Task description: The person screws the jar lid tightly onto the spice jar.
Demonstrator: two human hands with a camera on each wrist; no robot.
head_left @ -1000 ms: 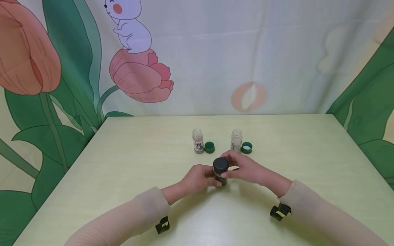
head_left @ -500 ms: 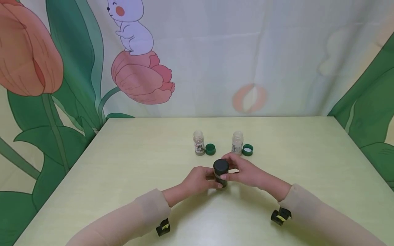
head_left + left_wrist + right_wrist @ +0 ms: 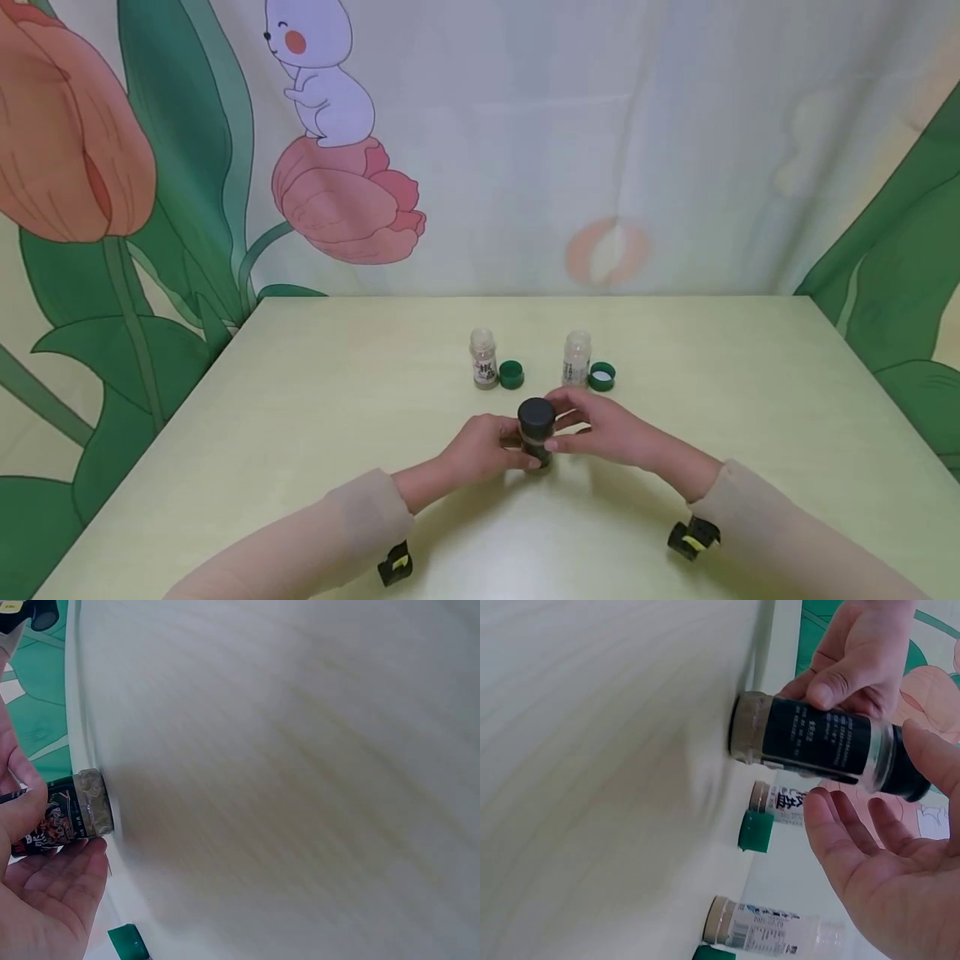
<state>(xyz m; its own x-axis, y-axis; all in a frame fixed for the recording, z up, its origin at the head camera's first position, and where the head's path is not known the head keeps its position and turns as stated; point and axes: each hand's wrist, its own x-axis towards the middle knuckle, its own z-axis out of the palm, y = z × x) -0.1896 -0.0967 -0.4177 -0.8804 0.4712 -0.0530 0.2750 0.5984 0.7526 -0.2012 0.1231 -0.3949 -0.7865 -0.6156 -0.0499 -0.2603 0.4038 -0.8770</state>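
Observation:
A dark-labelled seasoning jar (image 3: 536,435) with a black cap (image 3: 906,766) is upright at the middle of the table. My left hand (image 3: 477,450) grips its lower body, thumb in front and fingers behind. On the jar's other side is my right hand (image 3: 603,427), its thumb by the cap and its fingers spread, loosely bent and apart from the jar in the right wrist view. Whether that thumb touches the cap I cannot tell. In the left wrist view, the picture label and the clear base of the jar (image 3: 94,802) show beside my left fingers.
Behind the jar stand two uncapped clear seasoning bottles, a left one (image 3: 483,360) and a right one (image 3: 577,358). A green cap (image 3: 512,374) lies beside the left bottle, another green cap (image 3: 602,376) beside the right. A printed cloth (image 3: 487,192) hangs behind the table (image 3: 337,375).
My right hand has drawn slightly to the right, its thumb and fingers easing away from the jar. The left hand keeps its hold. The head view has tipped up a little.

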